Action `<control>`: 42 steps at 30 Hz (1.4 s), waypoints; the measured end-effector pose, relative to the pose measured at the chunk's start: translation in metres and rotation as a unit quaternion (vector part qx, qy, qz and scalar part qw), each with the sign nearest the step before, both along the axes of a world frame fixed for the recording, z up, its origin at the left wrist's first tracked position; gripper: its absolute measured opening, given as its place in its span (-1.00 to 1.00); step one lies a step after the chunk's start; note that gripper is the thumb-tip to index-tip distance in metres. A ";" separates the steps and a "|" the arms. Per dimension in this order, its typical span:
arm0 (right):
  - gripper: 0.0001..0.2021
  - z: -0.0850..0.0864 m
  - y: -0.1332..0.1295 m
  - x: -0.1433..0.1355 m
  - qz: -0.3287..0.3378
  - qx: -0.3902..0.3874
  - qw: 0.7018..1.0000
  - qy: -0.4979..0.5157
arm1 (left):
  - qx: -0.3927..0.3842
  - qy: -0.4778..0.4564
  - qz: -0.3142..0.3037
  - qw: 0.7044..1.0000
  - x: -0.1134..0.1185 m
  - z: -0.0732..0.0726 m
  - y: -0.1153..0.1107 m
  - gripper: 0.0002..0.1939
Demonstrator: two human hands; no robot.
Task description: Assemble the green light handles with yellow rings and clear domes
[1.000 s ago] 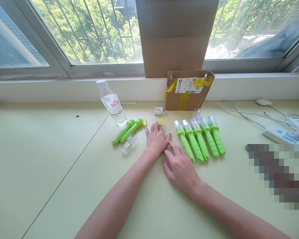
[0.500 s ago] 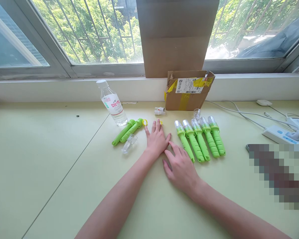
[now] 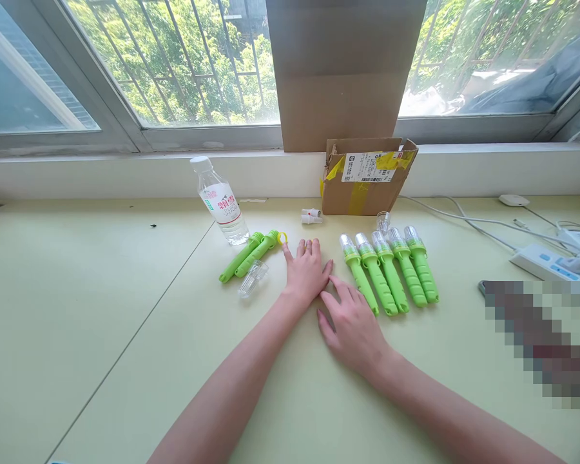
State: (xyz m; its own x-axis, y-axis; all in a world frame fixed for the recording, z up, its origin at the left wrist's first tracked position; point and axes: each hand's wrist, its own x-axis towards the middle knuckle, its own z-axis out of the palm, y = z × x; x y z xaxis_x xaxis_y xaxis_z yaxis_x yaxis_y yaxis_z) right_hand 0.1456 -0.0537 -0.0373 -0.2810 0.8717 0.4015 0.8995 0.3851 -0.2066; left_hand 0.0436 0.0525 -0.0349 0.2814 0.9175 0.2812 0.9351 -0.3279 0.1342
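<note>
My left hand [image 3: 305, 274] lies palm down on the pale table with fingers apart, its little finger near a yellow ring [image 3: 282, 238]. A second bit of yellow shows behind its fingertips, mostly hidden. Beside its thumb, my right hand [image 3: 352, 325] rests with spread, slightly bent fingers and holds nothing. Several green sticks with clear caps [image 3: 386, 274] stretch in a row to the right. On the left lie two green handles without caps [image 3: 251, 256] and a clear cap [image 3: 253, 278]. Another clear cap [image 3: 383, 222] and two small white pieces [image 3: 312, 216] sit farther back.
A water bottle [image 3: 223, 205] stands at the back left. An open cardboard box [image 3: 362, 193] is by the sill. White cables and a power strip [image 3: 541, 261] lie at the right, near a pixelated object [image 3: 536, 341].
The fingers of my left hand have drawn back slightly toward me. My right hand stays beside it, and the view has shifted slightly.
</note>
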 end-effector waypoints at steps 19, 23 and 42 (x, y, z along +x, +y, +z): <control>-0.78 -0.001 -0.001 0.000 -0.005 -0.023 1.000 -0.005 | -0.144 -0.414 -0.079 0.895 -0.016 0.012 0.006 -0.68; -0.65 -0.002 0.000 0.001 -0.001 -0.011 1.000 0.006 | -0.217 -0.449 -0.132 0.857 -0.022 0.018 0.006 -0.68; -0.56 -0.005 0.004 0.000 0.021 0.000 0.996 0.085 | -0.327 -0.453 -0.150 0.816 -0.032 0.029 0.009 -0.73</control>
